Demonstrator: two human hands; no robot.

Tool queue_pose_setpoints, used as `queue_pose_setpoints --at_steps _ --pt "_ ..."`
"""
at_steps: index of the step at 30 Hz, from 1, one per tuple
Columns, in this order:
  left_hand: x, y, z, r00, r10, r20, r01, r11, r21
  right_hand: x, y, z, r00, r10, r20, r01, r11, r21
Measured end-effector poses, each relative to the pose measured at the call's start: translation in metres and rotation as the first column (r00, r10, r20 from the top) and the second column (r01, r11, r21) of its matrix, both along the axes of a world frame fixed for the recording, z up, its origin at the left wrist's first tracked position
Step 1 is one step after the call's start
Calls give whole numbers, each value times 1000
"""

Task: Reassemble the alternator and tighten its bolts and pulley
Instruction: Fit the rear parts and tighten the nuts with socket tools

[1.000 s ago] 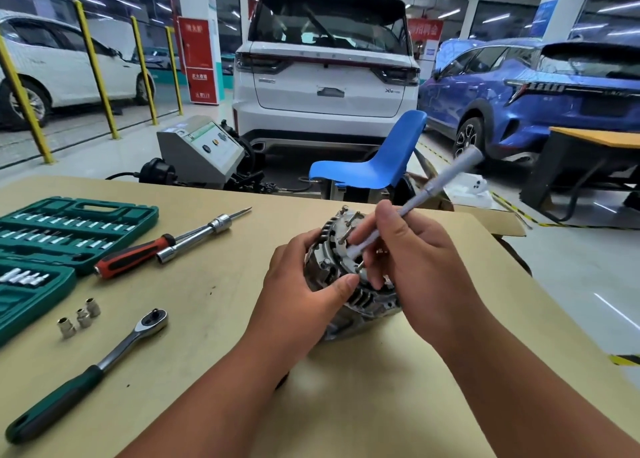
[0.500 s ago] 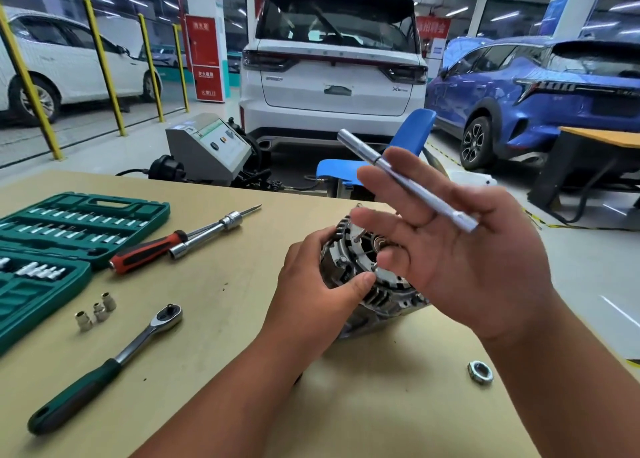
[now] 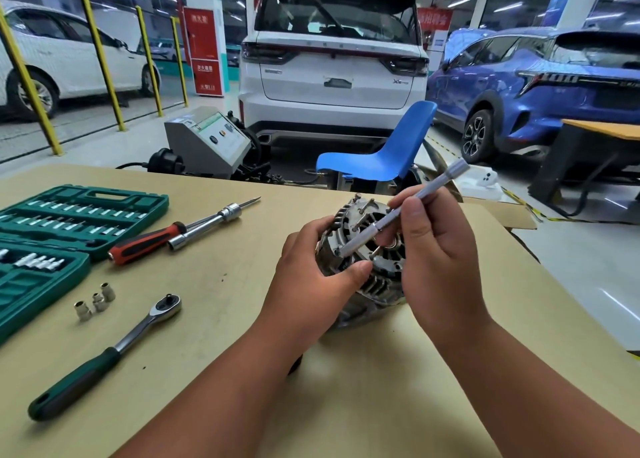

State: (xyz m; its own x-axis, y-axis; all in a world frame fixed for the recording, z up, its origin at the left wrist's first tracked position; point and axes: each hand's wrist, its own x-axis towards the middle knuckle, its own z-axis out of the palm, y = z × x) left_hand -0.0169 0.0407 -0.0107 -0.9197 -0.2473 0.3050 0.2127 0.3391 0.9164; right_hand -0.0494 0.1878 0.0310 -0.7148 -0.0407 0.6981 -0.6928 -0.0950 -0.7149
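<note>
Finned silver alternator [image 3: 377, 286], face up (bolts [image 3: 375, 252] protruding), slim driver [image 3: 443, 180] against it

I see a tan bench [image 3: 214, 326] spread before me. At its left edge lies an open green socket case [image 3: 81, 212], both halves flat and filled with bits and sockets. Just right of it a red-and-black-handled driver [image 3: 149, 242] lies slanted, its tip pointing to the far right, with a long silver socket [image 3: 194, 232] alongside its shaft. Nearer me three small loose sockets [image 3: 95, 301] sit in a cluster. Beside them lies a green-handled ratchet [image 3: 104, 355], head away. The alternator [image 3: 377, 286] rests right of centre.
</note>
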Motion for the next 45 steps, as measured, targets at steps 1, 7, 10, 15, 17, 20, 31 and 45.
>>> queue_pose_setpoints --at_steps 1,7,10,15,17,20,31,45 --pt "0 -1 1 1000 -5 -1 5 1000 9 0 -1 -1 1000 -9 -13 10 1000 5" --pt "2 -1 2 1000 -19 -5 19 999 31 -2 -1 -7 995 -51 -80 57 996 69" --pt "1 -1 3 999 -37 2 37 996 84 -3 -1 -9 992 -83 -99 92 992 89" --pt "0 -3 2 998 -54 -11 55 986 158 -3 -1 -7 994 -72 -87 80 992 96" --pt "0 -4 2 998 -54 -13 56 983 174 -3 1 -7 995 -72 -64 79 991 107" --pt "-2 -6 1 998 -65 -13 67 978 199 -3 4 -5 995 -93 -35 97 986 138" --pt "-1 -6 1 996 -91 -23 94 967 238 -5 15 4 991 -71 -116 100 958 269" --pt "4 -3 0 999 -37 -14 38 995 90 -8 16 -1 1000 23 -21 -18 978 209"
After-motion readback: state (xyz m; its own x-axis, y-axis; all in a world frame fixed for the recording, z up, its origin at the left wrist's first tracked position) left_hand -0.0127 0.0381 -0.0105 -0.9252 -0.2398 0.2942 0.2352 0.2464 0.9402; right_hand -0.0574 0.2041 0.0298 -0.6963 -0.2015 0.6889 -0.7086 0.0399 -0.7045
